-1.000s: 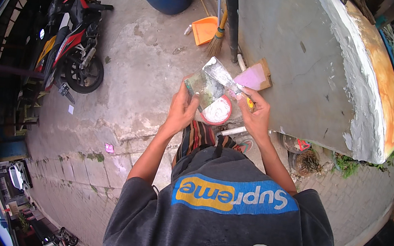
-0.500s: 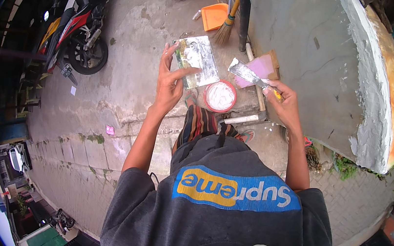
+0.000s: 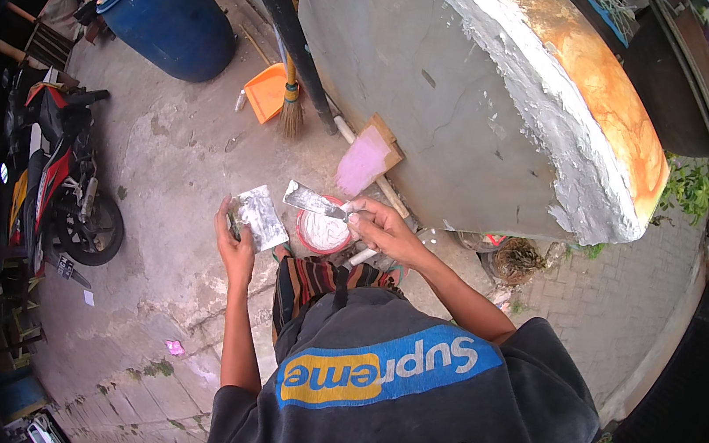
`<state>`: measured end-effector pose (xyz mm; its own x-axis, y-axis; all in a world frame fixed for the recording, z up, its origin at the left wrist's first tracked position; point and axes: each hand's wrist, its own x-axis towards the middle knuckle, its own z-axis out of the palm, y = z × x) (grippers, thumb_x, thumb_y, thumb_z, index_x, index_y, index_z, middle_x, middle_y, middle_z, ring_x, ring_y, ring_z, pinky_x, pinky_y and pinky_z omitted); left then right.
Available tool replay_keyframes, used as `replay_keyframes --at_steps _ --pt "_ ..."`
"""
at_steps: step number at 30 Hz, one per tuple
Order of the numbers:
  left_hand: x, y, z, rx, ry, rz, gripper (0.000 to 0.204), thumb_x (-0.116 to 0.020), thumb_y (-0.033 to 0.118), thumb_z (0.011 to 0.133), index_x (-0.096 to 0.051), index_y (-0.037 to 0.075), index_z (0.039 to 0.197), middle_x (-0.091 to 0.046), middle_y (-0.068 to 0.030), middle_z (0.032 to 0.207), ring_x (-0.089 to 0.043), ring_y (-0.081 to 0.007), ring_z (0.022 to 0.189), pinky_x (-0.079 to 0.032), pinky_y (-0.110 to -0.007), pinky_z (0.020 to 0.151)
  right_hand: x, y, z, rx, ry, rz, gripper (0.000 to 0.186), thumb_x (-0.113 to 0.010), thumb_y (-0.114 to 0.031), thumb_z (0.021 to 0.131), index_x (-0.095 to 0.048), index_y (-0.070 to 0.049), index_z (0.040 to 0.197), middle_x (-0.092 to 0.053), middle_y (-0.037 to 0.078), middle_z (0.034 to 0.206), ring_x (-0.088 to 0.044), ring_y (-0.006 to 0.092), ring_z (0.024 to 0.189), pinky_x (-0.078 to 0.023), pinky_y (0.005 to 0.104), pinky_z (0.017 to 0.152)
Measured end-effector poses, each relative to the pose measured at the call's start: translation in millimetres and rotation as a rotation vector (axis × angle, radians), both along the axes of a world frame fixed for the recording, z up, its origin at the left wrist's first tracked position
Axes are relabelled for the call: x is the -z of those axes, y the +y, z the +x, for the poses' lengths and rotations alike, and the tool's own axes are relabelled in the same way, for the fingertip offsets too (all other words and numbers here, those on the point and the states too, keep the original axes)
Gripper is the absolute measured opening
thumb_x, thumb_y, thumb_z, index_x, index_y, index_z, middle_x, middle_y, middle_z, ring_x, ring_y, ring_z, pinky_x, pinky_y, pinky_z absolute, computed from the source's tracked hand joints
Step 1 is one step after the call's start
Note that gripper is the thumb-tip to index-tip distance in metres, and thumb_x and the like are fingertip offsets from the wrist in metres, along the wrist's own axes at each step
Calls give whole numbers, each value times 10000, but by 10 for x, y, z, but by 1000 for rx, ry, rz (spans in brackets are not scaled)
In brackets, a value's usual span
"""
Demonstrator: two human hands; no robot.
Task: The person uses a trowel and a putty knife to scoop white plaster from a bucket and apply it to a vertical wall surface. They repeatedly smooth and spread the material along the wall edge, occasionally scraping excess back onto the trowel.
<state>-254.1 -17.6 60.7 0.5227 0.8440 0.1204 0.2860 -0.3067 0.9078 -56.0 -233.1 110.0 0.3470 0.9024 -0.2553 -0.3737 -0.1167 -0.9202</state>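
Note:
My left hand (image 3: 233,249) holds a small flat metal plate (image 3: 259,216) smeared with white putty, tilted up toward me. My right hand (image 3: 384,230) grips the handle of a putty knife (image 3: 308,201). Its putty-coated blade points left, ending just right of the plate. Right under the blade, a round red tub of white putty (image 3: 324,234) sits on the concrete ground. The hands are a short way apart, in front of a grey plastered wall (image 3: 440,99).
A pink-headed wooden tool (image 3: 365,159), a broom (image 3: 290,109), an orange dustpan (image 3: 264,91) and a black pole (image 3: 279,9) stand by the wall. Farther left are a blue barrel (image 3: 171,17) and a red motorcycle (image 3: 58,185). The wall's top edge is rough white and orange.
Both hands have dropped lower in view and drawn closer together. The putty knife has swung left over the tub toward the plate. The view has tilted, showing more wall and the barrel.

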Motion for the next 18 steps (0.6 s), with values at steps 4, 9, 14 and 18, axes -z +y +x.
replay_keyframes --at_steps 4,9,14,18 --pt "-290 215 421 15 -83 87 684 -499 -93 842 -238 57 1456 -276 -176 1459 -547 -160 1013 -448 -259 841 46 101 75 109 -121 -61 306 -507 -196 970 -506 -59 1244 -469 -63 704 -356 12 559 -282 182 493" --pt "140 1220 903 232 -306 -470 545 -539 -92 845 -347 -6 1348 -479 -167 1304 -567 -136 989 -453 -255 817 -121 288 213 492 -212 -17 301 -514 -175 958 -493 -58 1234 -539 -9 787 -435 33 593 -351 191 497" --pt "600 2376 1283 580 -198 -713 282 -537 -69 863 -456 9 1122 -593 -110 1113 -587 -152 966 -455 -295 868 -391 907 46 1052 -276 85 295 -487 -181 952 -482 -69 1225 -582 44 878 -502 67 625 -416 215 498" --pt "254 2787 1302 610 8 -1041 229 -472 -25 902 -454 30 1123 -580 -102 1134 -585 -179 1012 -475 -340 894 -515 1510 -314 1435 -183 193 365 -438 -184 945 -452 -60 1288 -584 62 943 -517 84 658 -426 223 524"
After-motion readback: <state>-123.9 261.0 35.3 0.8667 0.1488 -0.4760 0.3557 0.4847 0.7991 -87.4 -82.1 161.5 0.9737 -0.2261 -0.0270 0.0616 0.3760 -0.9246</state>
